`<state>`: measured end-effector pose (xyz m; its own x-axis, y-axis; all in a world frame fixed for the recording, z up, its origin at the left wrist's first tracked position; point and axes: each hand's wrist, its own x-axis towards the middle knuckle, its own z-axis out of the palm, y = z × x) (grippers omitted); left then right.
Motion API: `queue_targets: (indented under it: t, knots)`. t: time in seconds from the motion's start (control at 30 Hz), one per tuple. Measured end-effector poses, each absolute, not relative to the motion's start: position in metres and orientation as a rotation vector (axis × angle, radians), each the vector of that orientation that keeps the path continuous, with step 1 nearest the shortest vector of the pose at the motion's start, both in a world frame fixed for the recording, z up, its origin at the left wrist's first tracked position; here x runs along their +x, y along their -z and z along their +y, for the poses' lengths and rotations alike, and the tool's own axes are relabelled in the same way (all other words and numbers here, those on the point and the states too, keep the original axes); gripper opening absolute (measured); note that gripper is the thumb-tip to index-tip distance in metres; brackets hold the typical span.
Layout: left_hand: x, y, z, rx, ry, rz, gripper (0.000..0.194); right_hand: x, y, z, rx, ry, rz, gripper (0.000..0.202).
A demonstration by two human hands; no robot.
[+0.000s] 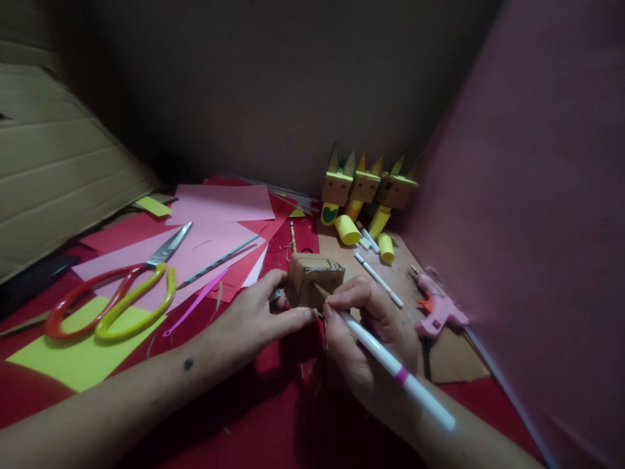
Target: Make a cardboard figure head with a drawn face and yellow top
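Observation:
A small brown cardboard box (319, 277) is held at its left side and lower edge by my left hand (273, 312), thumb along the bottom. A small grey cap-like end shows between that hand's fingers. My right hand (374, 332) is closed round a white marker (390, 365) with a magenta band. The marker's tip points at the front face of the box, where a dark mark shows; whether it touches is hard to tell.
Red-and-yellow scissors (163, 247) lie on pink and red paper (219, 202) at the left. Several cardboard-headed figures (338, 189) stand at the back right, near yellow paper rolls (347, 230). A pink glue gun (439, 306) and another marker (378, 280) rest on cardboard (459, 358).

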<state>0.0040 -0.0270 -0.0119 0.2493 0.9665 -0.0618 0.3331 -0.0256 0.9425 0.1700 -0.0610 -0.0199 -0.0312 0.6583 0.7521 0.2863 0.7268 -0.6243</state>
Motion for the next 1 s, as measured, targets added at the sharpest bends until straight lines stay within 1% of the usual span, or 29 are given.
queue_targets:
  t: [0.23,0.7,1.0]
  knots:
    - [0.0045,0.0123,-0.0267,1.593,-0.832,1.269,0.045,0.1705,0.0162,-0.0612,-0.794,-0.347,-1.645,0.016]
    - [0.0057,0.0119,-0.0281,1.55,-0.809,1.249,0.047,0.1705,0.0143,-0.0619,-0.801,-0.37,-1.645,0.019]
    - [0.0048,0.0107,-0.0282,1.529,-0.811,1.244,0.039,0.171,0.0152,-0.0621,-0.769,-0.363,-1.648,0.018]
